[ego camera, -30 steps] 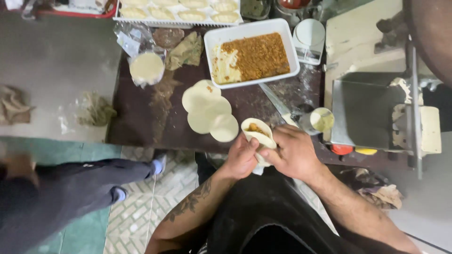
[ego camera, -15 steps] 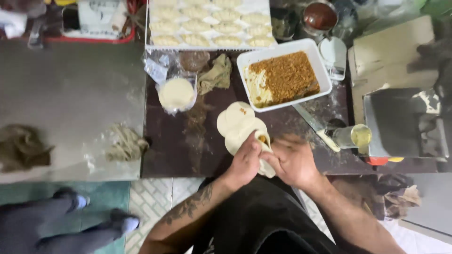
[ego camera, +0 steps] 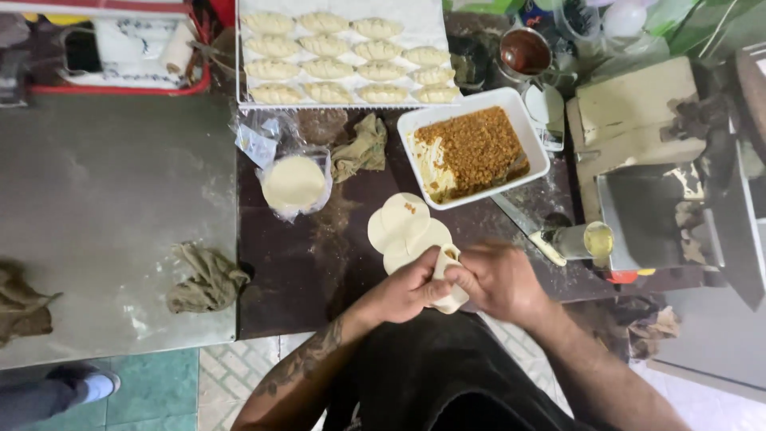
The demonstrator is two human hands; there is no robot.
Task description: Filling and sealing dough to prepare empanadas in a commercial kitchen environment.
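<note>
Dumplings: 14 folded ones are lined up on the tray (ego camera: pixel 447 16) at 12 o'clock.
Wrappers: roughly 4 discs (ego camera: pixel 403 227) are stacked on the dark board (ego camera: pixel 295 271).
Tub (ego camera: pixel 536 144): filled with browned mince.
Grip: a folded dumpling (ego camera: pixel 447 275) is pinched shut between left hand (ego camera: pixel 407 289) and right hand (ego camera: pixel 499 279), at 6 o'clock.

Grey metal worktop (ego camera: pixel 104 199) on the left, floury, with crumpled rags (ego camera: pixel 206 278). Dark brown counter (ego camera: pixel 307 255) beside it. Below, teal floor (ego camera: pixel 152 391) meets pale patterned tiles (ego camera: pixel 239 371). Steel machine (ego camera: pixel 678 215) on the right. Light is even.
</note>
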